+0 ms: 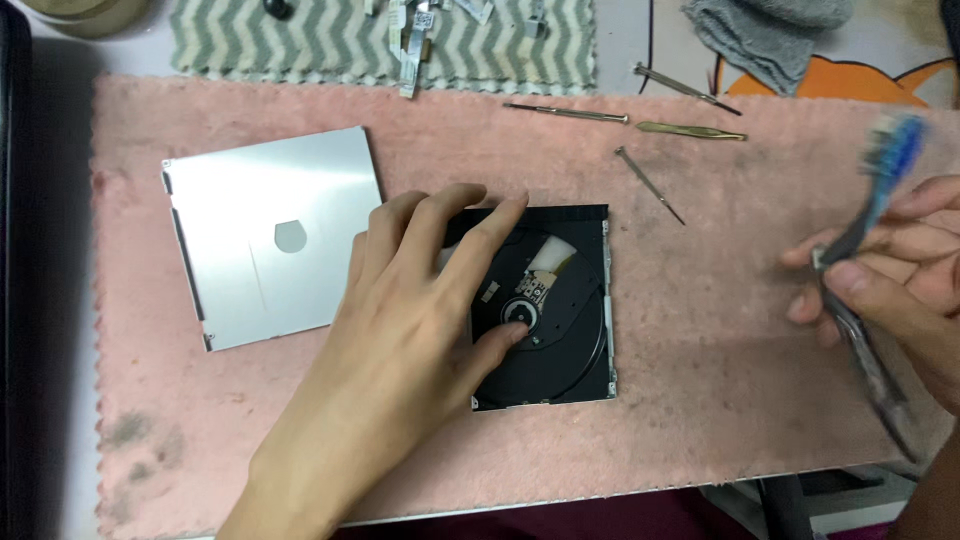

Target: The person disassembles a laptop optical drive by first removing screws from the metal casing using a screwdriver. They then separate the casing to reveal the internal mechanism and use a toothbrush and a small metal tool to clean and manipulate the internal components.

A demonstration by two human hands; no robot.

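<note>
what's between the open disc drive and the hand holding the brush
Only bare pink mat lies between the disc drive and the right hand, seen from the head view.

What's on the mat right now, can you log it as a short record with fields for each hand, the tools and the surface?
Left hand: the left hand rests on the opened black disc drive, thumb at its centre hub.
Right hand: the right hand holds a blue-tipped tool, blurred.
Loose part: a silver metal cover lies flat left of the drive.
Tools: small screwdrivers lie near the mat's far edge.
Surface: pink fuzzy mat, with a grey zigzag cloth beyond it.
</note>
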